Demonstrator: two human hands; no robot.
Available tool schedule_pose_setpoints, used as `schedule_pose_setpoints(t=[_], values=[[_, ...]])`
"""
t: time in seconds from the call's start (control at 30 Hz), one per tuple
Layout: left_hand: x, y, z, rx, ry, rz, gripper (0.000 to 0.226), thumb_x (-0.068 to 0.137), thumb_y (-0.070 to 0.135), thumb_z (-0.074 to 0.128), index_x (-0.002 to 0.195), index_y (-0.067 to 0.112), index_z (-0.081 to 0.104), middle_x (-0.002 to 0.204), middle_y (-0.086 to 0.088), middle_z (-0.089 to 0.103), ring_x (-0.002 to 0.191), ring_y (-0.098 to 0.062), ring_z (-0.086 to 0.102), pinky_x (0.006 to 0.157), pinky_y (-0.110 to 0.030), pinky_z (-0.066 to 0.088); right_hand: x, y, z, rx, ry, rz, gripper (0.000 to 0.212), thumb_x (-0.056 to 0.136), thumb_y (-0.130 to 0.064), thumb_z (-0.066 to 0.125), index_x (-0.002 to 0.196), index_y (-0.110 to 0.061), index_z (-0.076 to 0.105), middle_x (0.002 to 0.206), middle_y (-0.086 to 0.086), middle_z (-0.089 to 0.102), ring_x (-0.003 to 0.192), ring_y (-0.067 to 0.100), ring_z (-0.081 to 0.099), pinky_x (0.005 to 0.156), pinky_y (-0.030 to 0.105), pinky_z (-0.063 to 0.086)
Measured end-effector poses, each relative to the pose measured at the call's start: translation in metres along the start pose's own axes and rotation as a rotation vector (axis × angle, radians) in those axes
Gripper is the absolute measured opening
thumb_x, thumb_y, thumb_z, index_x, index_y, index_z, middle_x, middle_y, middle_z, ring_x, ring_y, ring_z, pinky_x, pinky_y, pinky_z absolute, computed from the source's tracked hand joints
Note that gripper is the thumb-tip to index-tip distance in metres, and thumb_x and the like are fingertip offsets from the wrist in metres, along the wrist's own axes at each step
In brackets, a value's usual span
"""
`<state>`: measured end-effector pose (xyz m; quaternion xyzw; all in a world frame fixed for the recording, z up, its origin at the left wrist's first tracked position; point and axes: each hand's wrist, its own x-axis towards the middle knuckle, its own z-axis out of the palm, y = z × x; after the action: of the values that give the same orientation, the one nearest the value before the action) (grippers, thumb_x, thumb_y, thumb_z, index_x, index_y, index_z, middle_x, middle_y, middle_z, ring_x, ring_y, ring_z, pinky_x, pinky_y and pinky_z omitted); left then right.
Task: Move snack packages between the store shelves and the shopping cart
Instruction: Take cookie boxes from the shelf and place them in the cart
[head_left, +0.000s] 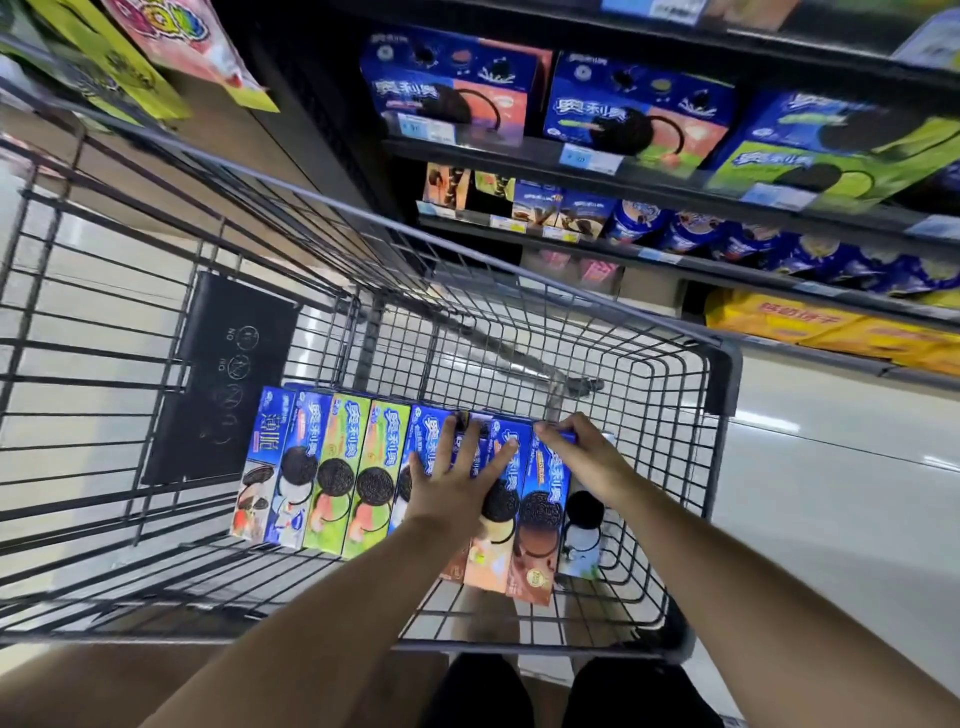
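The cookie boxes (337, 467) in the shopping cart (727, 364) are being steadied, apparently, by the left hand (457, 478), fingers (470, 436) spread flat, while the top end of the brown box (540, 499) is being gripped by the right hand (576, 452).

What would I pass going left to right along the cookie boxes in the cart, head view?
Blue-and-white box, blue box, first green box, second green box, left hand, brown box, right hand.

A wire shopping cart (722, 374) fills the centre of the frame; cookie boxes (332, 467) lie side by side across its bottom; shelves (597, 179) at upper right carry large blue boxes (639, 109); yellow boxes (810, 325) sit lowest.
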<state>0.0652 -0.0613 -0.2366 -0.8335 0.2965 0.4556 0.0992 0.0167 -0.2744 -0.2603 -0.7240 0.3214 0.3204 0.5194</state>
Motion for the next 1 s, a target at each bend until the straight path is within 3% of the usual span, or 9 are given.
schedule_pose_setpoints(t=[0.3,0.5,0.57,0.67,0.73,0.77,0.83,0.9,1.0], values=[[0.003,-0.001,0.005,-0.012,0.033,0.005,0.129,0.085,0.032,0.075,0.138,0.053,-0.041,0.156,-0.001,-0.043,0.140,-0.037,-0.043,0.115,-0.073,0.009,0.008,-0.001,0.000,0.021,0.063,-0.004,0.053,0.084,-0.071,0.061,0.090,-0.018,0.053,0.097,-0.002,0.054,0.077,0.006,0.057,0.057,0.021,0.041],[0.004,-0.003,0.006,-0.014,0.036,0.026,0.129,0.085,0.039,0.075,0.139,0.052,-0.041,0.158,-0.003,-0.039,0.142,-0.040,-0.040,0.114,-0.074,0.010,0.006,0.000,-0.009,0.168,0.083,0.018,0.071,0.068,-0.088,0.059,0.080,-0.018,0.050,0.087,0.006,0.066,0.085,0.027,0.066,0.072,0.036,0.048],[0.004,-0.003,0.005,-0.028,0.043,0.032,0.128,0.085,0.038,0.075,0.140,0.053,-0.040,0.159,-0.002,-0.037,0.142,-0.039,-0.039,0.115,-0.074,0.010,-0.001,0.002,-0.008,0.184,0.033,0.031,0.075,0.064,-0.096,0.051,0.087,-0.025,0.052,0.085,0.001,0.071,0.088,0.023,0.068,0.084,0.043,0.051],[0.001,-0.003,0.002,-0.047,0.046,0.049,0.126,0.086,0.040,0.075,0.142,0.052,-0.037,0.161,-0.002,-0.034,0.142,-0.039,-0.039,0.115,-0.075,0.009,-0.014,0.007,0.002,0.279,-0.065,0.108,0.073,0.064,-0.102,0.037,0.111,-0.047,0.049,0.108,-0.008,0.074,0.109,0.018,0.065,0.103,0.053,0.045],[0.000,-0.003,0.002,-0.045,0.055,0.049,0.125,0.086,0.041,0.075,0.143,0.052,-0.035,0.161,-0.002,-0.033,0.142,-0.039,-0.040,0.114,-0.075,0.009,-0.023,0.010,0.011,0.313,-0.087,0.109,0.085,0.062,-0.101,0.041,0.134,-0.056,0.034,0.146,-0.009,0.052,0.133,0.022,0.049,0.113,0.051,0.035],[0.000,-0.002,0.003,-0.043,0.061,0.045,0.125,0.085,0.042,0.076,0.143,0.053,-0.035,0.161,-0.001,-0.032,0.142,-0.038,-0.040,0.115,-0.075,0.009,-0.028,0.012,0.017,0.350,-0.099,0.090,0.093,0.066,-0.092,0.054,0.145,-0.054,0.022,0.152,-0.010,0.043,0.137,0.019,0.045,0.113,0.045,0.037],[0.002,-0.004,0.004,-0.044,0.077,0.039,0.128,0.083,0.043,0.077,0.139,0.056,-0.037,0.161,0.002,-0.031,0.143,-0.036,-0.040,0.115,-0.074,0.009,-0.033,0.018,0.030,0.431,-0.104,0.049,0.105,0.078,-0.048,0.081,0.154,-0.046,0.008,0.142,-0.012,0.053,0.124,0.004,0.058,0.096,0.027,0.050],[0.004,-0.005,0.006,-0.047,0.094,0.033,0.130,0.081,0.044,0.079,0.136,0.060,-0.037,0.161,0.006,-0.030,0.144,-0.034,-0.038,0.116,-0.072,0.010,-0.033,0.030,0.037,0.427,-0.092,0.046,0.112,0.077,-0.011,0.085,0.155,-0.035,0.009,0.127,-0.007,0.064,0.111,0.005,0.066,0.091,0.030,0.056],[0.002,-0.008,0.009,-0.082,0.126,0.036,0.128,0.076,0.044,0.082,0.139,0.064,-0.028,0.161,0.009,-0.030,0.144,-0.027,-0.039,0.118,-0.069,0.008,-0.035,0.034,0.036,0.420,-0.045,0.101,0.103,0.073,-0.008,0.088,0.149,-0.029,0.023,0.127,-0.002,0.066,0.112,0.014,0.066,0.098,0.039,0.054]])
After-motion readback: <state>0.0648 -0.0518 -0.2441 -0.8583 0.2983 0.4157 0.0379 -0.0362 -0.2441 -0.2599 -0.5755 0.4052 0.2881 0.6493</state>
